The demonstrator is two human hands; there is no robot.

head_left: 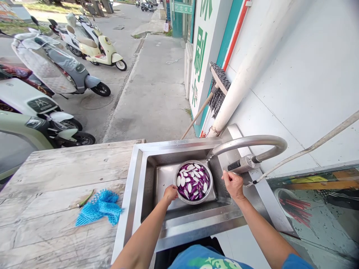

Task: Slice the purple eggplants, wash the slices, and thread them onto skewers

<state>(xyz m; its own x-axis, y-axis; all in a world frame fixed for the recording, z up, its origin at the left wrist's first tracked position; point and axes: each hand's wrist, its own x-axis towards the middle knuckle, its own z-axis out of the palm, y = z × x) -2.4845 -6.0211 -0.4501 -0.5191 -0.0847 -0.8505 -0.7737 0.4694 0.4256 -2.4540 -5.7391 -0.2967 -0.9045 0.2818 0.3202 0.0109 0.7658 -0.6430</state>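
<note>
A round metal bowl (211, 186) sits in the stainless steel sink (161, 175), filled with cut purple-and-white eggplant pieces (193, 181). My left hand (170, 193) is closed on the bowl's left rim. Just below the faucet's black-ended lever (235, 165) is my right hand (234, 185), its fingers curled shut; whether they hold anything is hidden. The curved faucet (252, 140) arches over the sink, and a few water drops show under its spout.
A weathered wooden table (56, 179) adjoins the sink on the left, carrying blue foam netting (101, 209) and a green stem (85, 198). A mop (218, 89) leans by a white pipe (249, 67). Parked scooters (61, 63) stand beyond. Chopsticks (295, 211) lie at right.
</note>
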